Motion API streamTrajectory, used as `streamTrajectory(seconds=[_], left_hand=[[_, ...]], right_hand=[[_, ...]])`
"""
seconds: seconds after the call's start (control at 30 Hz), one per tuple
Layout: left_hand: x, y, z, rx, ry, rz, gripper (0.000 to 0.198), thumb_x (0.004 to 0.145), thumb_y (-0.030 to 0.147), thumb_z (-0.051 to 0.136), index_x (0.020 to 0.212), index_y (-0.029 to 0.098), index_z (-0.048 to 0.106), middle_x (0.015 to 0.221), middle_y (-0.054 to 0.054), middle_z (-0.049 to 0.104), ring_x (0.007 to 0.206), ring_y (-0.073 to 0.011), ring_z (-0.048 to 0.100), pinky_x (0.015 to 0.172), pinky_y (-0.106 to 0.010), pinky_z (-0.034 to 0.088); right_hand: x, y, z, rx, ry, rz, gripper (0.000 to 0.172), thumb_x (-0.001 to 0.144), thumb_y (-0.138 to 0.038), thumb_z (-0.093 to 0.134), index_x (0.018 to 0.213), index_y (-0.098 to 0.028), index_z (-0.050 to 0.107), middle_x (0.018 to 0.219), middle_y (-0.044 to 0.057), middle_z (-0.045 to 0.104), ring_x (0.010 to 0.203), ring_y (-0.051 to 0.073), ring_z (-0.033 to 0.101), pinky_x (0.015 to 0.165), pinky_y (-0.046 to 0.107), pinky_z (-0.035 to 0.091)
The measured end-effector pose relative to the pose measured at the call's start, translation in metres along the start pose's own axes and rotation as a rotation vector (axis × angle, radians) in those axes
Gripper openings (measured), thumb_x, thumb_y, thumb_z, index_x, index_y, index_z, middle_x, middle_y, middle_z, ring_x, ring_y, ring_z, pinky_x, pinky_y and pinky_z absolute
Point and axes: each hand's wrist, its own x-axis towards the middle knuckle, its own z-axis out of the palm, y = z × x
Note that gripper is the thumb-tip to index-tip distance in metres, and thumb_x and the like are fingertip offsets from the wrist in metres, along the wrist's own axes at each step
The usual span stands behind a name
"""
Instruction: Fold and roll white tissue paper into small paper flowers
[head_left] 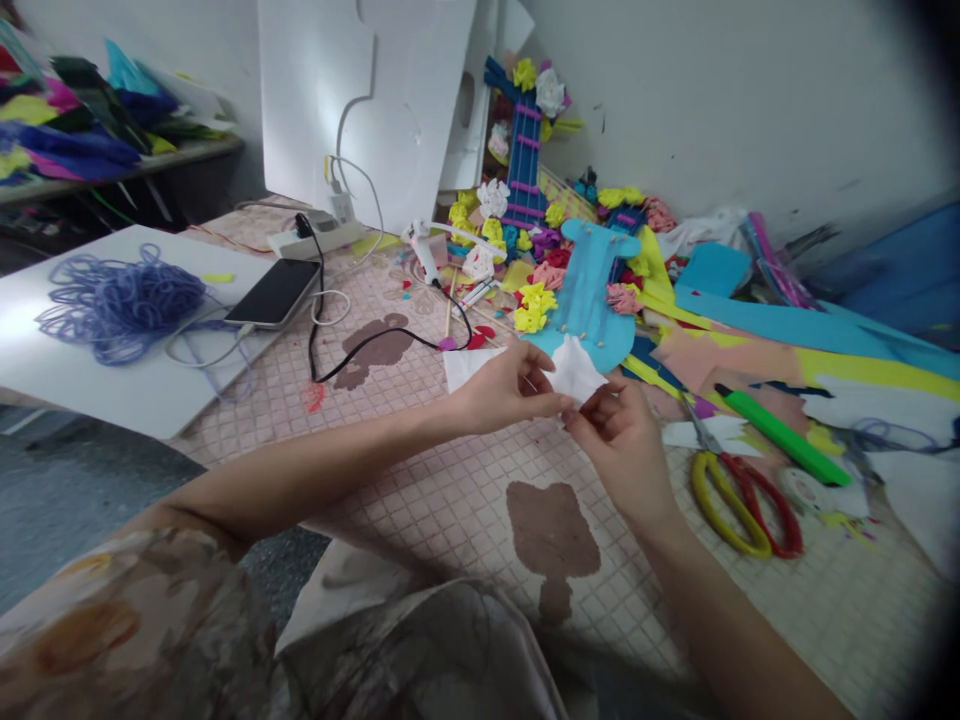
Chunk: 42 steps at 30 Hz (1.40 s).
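Between both hands is a small piece of white crepe paper (574, 372), raised a little over the table. My left hand (501, 388) pinches its left edge with thumb and fingers. On the lower right side, my right hand (619, 440) grips the same piece, its fingers partly behind the paper. Another white paper piece (466, 366) lies beyond my left wrist. Just past the hands rests a light blue guitar-shaped cutout (589, 280), with yellow crepe flowers (534, 306) beside it.
Scissors (742, 500) and a green utility knife (787, 437) lie right, among paper strips. A glue gun (421, 250) stands behind the hands, its black cord crossing the table. Left are a phone (274, 292), a power strip (315, 238) and purple yarn (124, 300) on white board.
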Motion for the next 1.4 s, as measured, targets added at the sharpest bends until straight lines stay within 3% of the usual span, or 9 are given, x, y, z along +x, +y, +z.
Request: streamTrajectory(seconds=[0.1, 0.2, 0.37, 0.5, 0.73, 1.1, 1.4], left_hand=[[-0.0042, 0.0013, 0.0029, 0.173, 0.000, 0.013, 0.041, 0.067, 0.040, 0.077, 0.081, 0.015, 0.047, 0.071, 0.002, 0.056, 0.062, -0.0080, 0.054, 0.055, -0.020, 0.041], [-0.0059, 0.0019, 0.0045, 0.282, -0.024, 0.043, 0.037, 0.071, 0.042, 0.073, 0.073, 0.014, 0.049, 0.067, 0.002, 0.055, 0.061, -0.0082, 0.051, 0.054, -0.020, 0.039], [-0.0044, 0.0017, 0.0036, 0.306, -0.036, 0.073, 0.024, 0.083, 0.031, 0.059, 0.070, 0.014, 0.048, 0.062, 0.003, 0.053, 0.057, -0.0073, 0.050, 0.053, -0.020, 0.035], [-0.0050, 0.0035, 0.0015, 0.416, 0.016, 0.131, 0.026, 0.081, 0.025, 0.060, 0.064, 0.015, 0.044, 0.059, 0.004, 0.051, 0.055, -0.0061, 0.044, 0.053, -0.019, 0.032], [-0.0048, 0.0055, -0.0015, 0.482, 0.030, 0.185, 0.019, 0.080, 0.022, 0.060, 0.066, 0.014, 0.049, 0.060, 0.004, 0.049, 0.055, -0.0062, 0.044, 0.054, -0.019, 0.033], [-0.0069, 0.0057, 0.0009, 0.544, -0.001, 0.138, 0.019, 0.080, 0.020, 0.057, 0.063, 0.013, 0.052, 0.057, 0.002, 0.055, 0.054, -0.0066, 0.046, 0.052, -0.018, 0.031], [-0.0059, 0.0033, -0.0002, 0.666, 0.042, 0.218, 0.016, 0.076, 0.017, 0.056, 0.062, 0.014, 0.052, 0.056, 0.003, 0.049, 0.051, -0.0065, 0.039, 0.051, -0.020, 0.027]], right_hand=[[-0.0013, -0.0027, 0.0002, -0.014, 0.017, -0.002, 0.035, 0.077, -0.026, 0.066, 0.105, -0.025, 0.046, 0.080, -0.001, 0.057, 0.075, 0.016, 0.058, 0.069, 0.031, 0.048], [-0.0027, -0.0041, 0.0011, 0.008, -0.009, 0.001, 0.036, 0.077, -0.025, 0.066, 0.106, -0.025, 0.045, 0.079, -0.002, 0.056, 0.074, 0.016, 0.057, 0.069, 0.031, 0.048], [-0.0032, -0.0029, 0.0008, 0.041, -0.030, 0.012, 0.035, 0.078, -0.025, 0.066, 0.106, -0.025, 0.045, 0.079, -0.002, 0.058, 0.075, 0.016, 0.060, 0.070, 0.031, 0.049], [-0.0025, -0.0014, -0.0003, 0.015, -0.007, 0.000, 0.031, 0.078, -0.024, 0.066, 0.103, -0.025, 0.047, 0.080, -0.002, 0.058, 0.076, 0.016, 0.059, 0.070, 0.031, 0.049], [-0.0015, -0.0010, -0.0007, -0.009, -0.004, -0.017, 0.030, 0.078, -0.024, 0.066, 0.103, -0.025, 0.049, 0.079, -0.002, 0.057, 0.076, 0.016, 0.059, 0.073, 0.034, 0.049], [-0.0011, -0.0001, 0.0008, -0.002, 0.015, -0.014, 0.027, 0.079, -0.024, 0.065, 0.101, -0.024, 0.050, 0.080, -0.001, 0.059, 0.075, 0.016, 0.059, 0.072, 0.033, 0.048], [-0.0017, -0.0014, 0.0004, -0.063, 0.034, -0.051, 0.027, 0.079, -0.020, 0.063, 0.103, -0.025, 0.051, 0.082, 0.000, 0.060, 0.077, 0.017, 0.059, 0.073, 0.035, 0.048]])
